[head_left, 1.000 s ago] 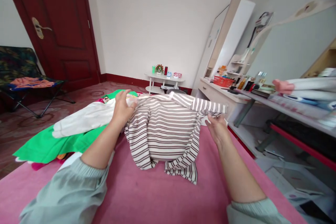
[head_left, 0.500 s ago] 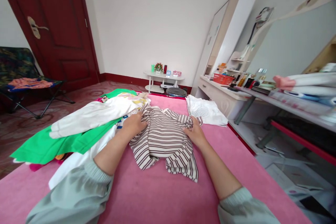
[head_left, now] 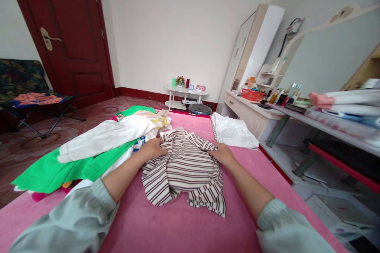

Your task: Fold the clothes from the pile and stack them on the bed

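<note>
A brown-and-cream striped shirt (head_left: pixel 190 166) lies rumpled on the pink bed cover (head_left: pixel 178 229), its lower corners spread toward me. My left hand (head_left: pixel 152 149) grips its upper left edge, fingers closed on the cloth. On the opposite side, my right hand (head_left: pixel 222 154) pinches the upper right edge. Folds hide some of the fingertips. Close to my left hand is a loose pile of clothes, with a white garment (head_left: pixel 101 134) over a green one (head_left: pixel 38 174). Beyond my right hand rests a folded white garment (head_left: pixel 236 130).
At the bed's right stand a dressing table (head_left: pixel 231 98) with bottles and a red basket (head_left: pixel 252 94), and a grey shelf (head_left: pixel 335 126) holding stacked cloths. A folding chair (head_left: pixel 26 87) stands at left near the dark red door (head_left: pixel 68 27). A low white table (head_left: pixel 187 90) is against the far wall.
The view has tilted up slightly, so everything sits lower. The shirt's upper right edge has been drawn in, and its left side bunches more. Both hands keep their hold.
</note>
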The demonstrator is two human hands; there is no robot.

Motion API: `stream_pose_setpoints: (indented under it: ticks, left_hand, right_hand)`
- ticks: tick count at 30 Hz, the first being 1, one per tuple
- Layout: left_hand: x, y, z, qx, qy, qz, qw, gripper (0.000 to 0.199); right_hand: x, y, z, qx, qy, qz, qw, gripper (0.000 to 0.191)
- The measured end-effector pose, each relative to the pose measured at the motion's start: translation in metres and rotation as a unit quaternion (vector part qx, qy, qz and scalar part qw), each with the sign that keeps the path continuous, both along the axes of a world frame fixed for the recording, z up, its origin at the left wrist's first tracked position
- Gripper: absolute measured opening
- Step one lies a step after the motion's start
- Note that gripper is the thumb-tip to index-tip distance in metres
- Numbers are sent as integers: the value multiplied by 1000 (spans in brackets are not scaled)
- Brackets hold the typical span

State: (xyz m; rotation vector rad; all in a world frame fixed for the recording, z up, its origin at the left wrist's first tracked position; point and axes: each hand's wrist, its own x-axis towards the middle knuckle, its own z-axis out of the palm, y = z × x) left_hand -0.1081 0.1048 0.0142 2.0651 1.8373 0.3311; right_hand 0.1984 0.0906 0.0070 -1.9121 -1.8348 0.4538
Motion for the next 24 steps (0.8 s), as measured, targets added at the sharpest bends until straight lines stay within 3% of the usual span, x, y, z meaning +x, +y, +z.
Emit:
stream_pose_setpoints:
  ticks: [3,5,7,10,12,14,17,19,21,24]
  left_hand:
    - [-14,-7,18,-60,-54,-75,994,27]
    - [-18,-7,38,-109,-105,-121,981,26]
    - [-17,2,62,-108,-164,-129,972,28]
    - [-6,28,92,34,-265,-58,962,37]
    - [1,41,98,145,-276,-19,950,53]
    - [6,38,89,229,-224,-47,946,61]
    - [10,1,57,292,-124,-209,925,41]
    - [13,-38,35,276,-72,-289,914,28]
    - [18,-77,20,227,-20,-340,912,18]
    - [26,-116,7,175,26,-394,902,16]
  right_hand:
    - [17,-14,25,-65,115,2,991,17]
    - [30,-16,49,-103,158,-6,982,18]
    - [42,-10,74,-91,195,-36,976,19]
    - [56,8,99,35,278,-112,953,27]
    - [62,15,101,139,274,-136,942,49]
    - [61,9,90,217,204,-116,948,63]
    - [45,-30,62,243,109,-11,964,52]
    - [27,-69,47,195,63,64,977,34]
    - [9,-109,37,123,-38,87,988,23]
    - [-5,-146,28,28,-167,71,983,32]
